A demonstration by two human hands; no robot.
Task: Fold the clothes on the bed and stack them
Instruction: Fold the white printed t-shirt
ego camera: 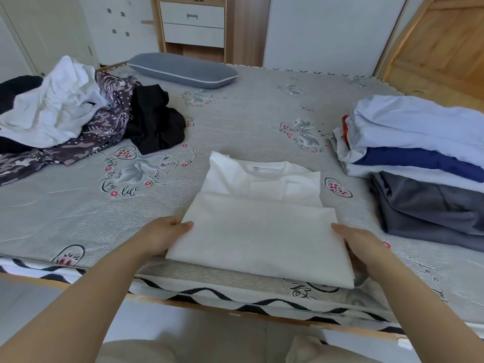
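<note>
both hands gripping white shirt (258,231) (half-folded), bed (235,121)

Behind the bed stand white walls (327,30), a wooden drawer unit (193,23) with white fronts, perhaps a wardrobe door (52,30) at left, and wooden flooring (445,61) at right.

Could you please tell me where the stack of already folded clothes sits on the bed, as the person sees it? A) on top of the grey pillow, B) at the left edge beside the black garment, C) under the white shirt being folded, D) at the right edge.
D: the folded stack lies at the bed's right edge, while the unfolded pile is at the left.
</note>
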